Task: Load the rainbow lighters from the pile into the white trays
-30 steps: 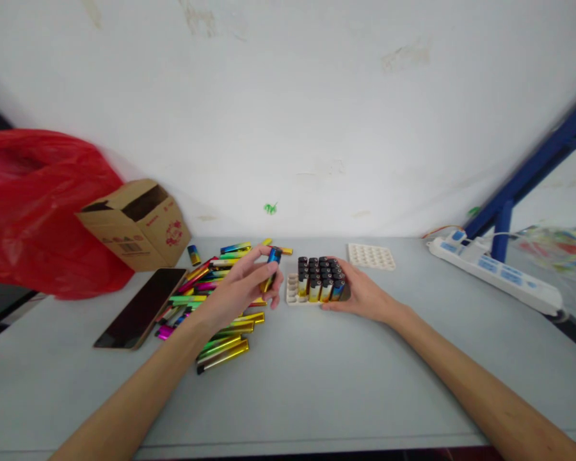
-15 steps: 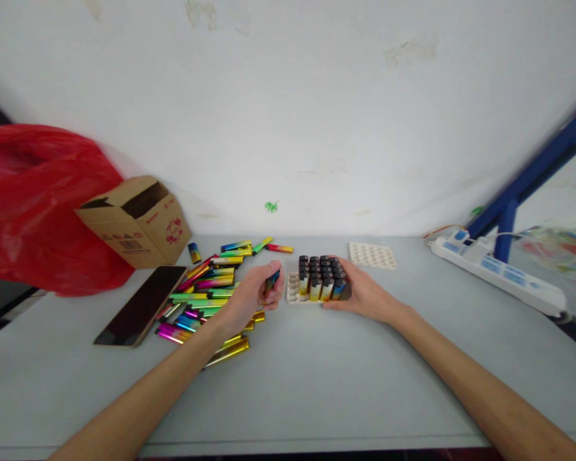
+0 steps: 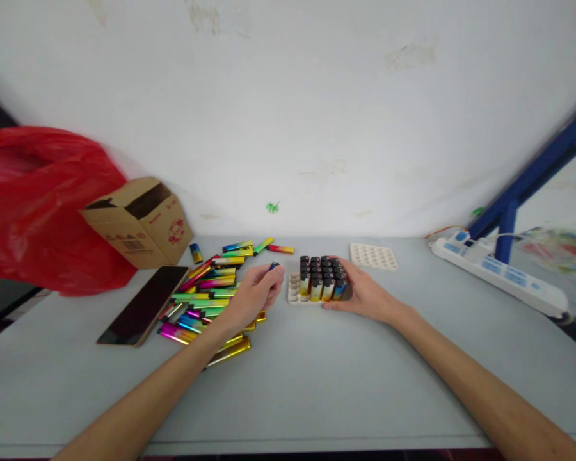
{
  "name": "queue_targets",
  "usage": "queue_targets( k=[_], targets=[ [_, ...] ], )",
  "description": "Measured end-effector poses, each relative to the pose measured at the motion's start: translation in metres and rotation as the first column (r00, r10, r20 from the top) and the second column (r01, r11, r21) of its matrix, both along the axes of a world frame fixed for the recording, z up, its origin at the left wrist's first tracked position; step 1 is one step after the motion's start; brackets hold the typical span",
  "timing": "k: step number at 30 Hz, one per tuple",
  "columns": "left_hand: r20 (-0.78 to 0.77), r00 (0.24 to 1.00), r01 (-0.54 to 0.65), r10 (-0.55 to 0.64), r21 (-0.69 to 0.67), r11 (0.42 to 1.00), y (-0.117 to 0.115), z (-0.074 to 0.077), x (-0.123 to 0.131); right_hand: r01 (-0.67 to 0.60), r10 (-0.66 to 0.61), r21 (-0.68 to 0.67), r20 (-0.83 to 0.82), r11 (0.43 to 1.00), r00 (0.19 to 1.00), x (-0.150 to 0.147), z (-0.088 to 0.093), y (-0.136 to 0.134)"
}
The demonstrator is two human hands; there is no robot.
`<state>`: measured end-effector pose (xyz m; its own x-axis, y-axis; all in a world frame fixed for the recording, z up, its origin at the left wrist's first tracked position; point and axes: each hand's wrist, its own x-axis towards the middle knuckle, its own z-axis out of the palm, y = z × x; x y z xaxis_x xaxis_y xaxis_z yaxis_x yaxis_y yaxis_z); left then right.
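Observation:
My left hand is closed around a lighter, whose dark blue end pokes out above the fingers. Just right of it stands a white holed tray with several upright lighters in rows, black tops up. The column of holes at the tray's left edge holds none. My right hand grips the right side of this block of lighters and tray, thumb in front and fingers behind, partly hidden. Under and beyond my left forearm lies a loose pile of shiny coloured lighters.
A second white holed tray lies near the wall. To the left are a phone, a cardboard box and a red plastic bag. A white power strip runs along the right, beside a blue frame.
My left hand has turned, so the lighter in it now points up rather than showing along the palm. My right hand and the tray stay in place.

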<state>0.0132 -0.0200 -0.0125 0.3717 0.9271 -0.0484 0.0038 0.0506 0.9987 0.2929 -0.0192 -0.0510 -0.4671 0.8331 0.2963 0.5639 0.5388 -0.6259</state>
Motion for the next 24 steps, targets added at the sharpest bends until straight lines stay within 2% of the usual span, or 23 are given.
queue_targets(
  k=[4,7,10,14,18,20,24],
  targets=[
    [-0.039,0.998,0.040,-0.041,-0.017,0.999,0.003,-0.005,-0.003,0.005,-0.005,0.003,-0.008,1.000,1.000,0.000,-0.001,0.000],
    [-0.089,0.996,0.035,-0.031,0.048,0.998,0.004,-0.007,-0.002,0.004,-0.004,0.005,0.000,1.000,1.000,0.000,0.000,0.000],
    [-0.041,0.998,0.049,-0.045,0.086,0.995,0.003,-0.010,0.002,0.006,-0.006,0.000,0.010,1.000,1.000,0.000,0.001,0.000],
    [0.112,0.991,0.078,-0.074,-0.033,0.996,-0.001,-0.012,0.005,0.011,-0.011,0.001,0.001,1.000,1.000,0.000,0.000,-0.001],
    [0.078,0.986,0.155,-0.146,-0.126,0.980,-0.008,-0.005,0.004,0.017,-0.017,0.002,0.007,1.000,1.000,0.000,0.000,0.000],
    [0.024,0.984,0.178,-0.176,-0.081,0.981,-0.010,0.000,0.003,0.012,-0.012,0.007,0.002,1.000,1.000,0.000,0.000,0.000],
    [-0.057,0.987,0.161,-0.152,0.203,0.966,-0.010,0.006,0.004,-0.005,0.005,0.034,-0.003,0.999,1.000,0.000,-0.001,0.001]
  ],
)
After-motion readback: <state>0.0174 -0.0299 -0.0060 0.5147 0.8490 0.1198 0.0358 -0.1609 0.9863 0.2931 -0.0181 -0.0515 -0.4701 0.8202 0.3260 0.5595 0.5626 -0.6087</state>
